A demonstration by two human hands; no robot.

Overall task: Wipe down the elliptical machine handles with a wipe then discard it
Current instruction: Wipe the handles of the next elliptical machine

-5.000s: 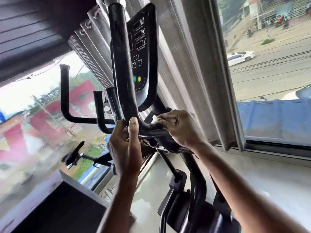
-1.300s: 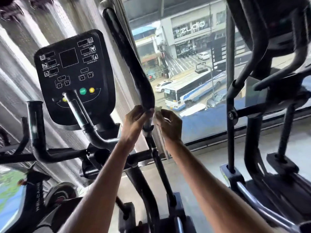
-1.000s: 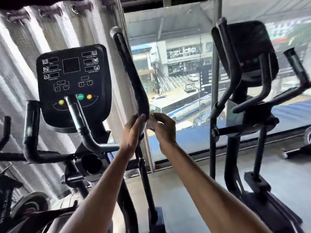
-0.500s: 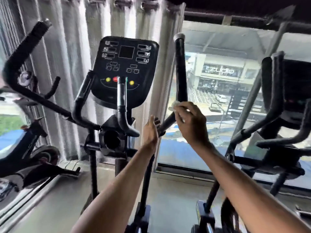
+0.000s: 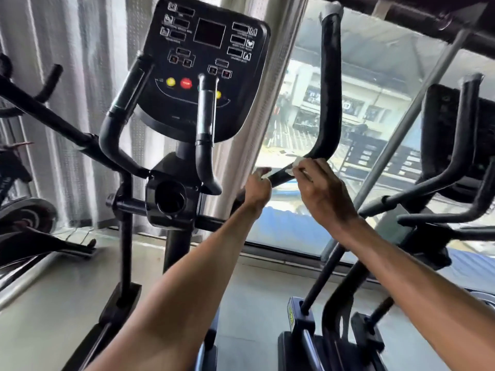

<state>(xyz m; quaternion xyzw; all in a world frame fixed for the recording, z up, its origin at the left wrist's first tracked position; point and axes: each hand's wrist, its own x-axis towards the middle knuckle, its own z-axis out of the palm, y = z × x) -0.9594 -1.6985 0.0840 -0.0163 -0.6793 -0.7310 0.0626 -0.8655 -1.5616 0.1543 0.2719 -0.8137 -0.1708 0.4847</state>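
White wipe (image 5: 296,165) sits pressed on the bend of the long black handle (image 5: 330,97), to the right of the console (image 5: 206,62). The right hand (image 5: 322,191) pinches the wipe with curled fingers and holds it on the bar. The left hand (image 5: 256,190) is just beside it, lower on the same bar. Its fingers seem to curl round the bar to hold it steady, but the picture is blurry there.

What could go wrong? The wipe is small and bunched up. If the hand rubs hard up the bar, it may slip out of the pinch and fall to the floor (image 5: 67,285). I think the handle can swing, so if the left hand lets go, the bar may move away from the wipe. The tall top part of the handle could get missed, and so could the short handles (image 5: 205,135) near the console.

Both arms reach far out and up. The back of the right hand faces the camera.
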